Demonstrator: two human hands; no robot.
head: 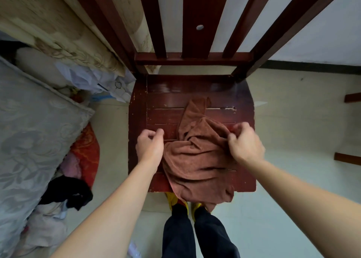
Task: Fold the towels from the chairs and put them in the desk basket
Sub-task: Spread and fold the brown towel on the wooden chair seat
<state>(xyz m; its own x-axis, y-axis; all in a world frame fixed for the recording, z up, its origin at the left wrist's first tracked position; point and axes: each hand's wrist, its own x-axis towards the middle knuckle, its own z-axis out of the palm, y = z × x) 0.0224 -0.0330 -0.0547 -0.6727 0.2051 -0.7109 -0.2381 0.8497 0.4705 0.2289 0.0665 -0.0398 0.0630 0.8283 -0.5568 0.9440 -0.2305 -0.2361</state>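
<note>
A crumpled brown towel (197, 160) lies on the red wooden chair (175, 93). At its 3 o'clock, the right hand (246, 144) pinches its edge with its fingers. At 9 o'clock, the left hand (150, 146) has its fingers curled; whether they hold any cloth is unclear.

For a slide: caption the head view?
Right hand pinches crumpled brown terry towel on dark red wooden chair; left hand, fingers curled, beside it.

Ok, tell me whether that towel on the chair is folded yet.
No, the brown towel lies crumpled on the chair seat, its near edge hanging over the front.
</note>
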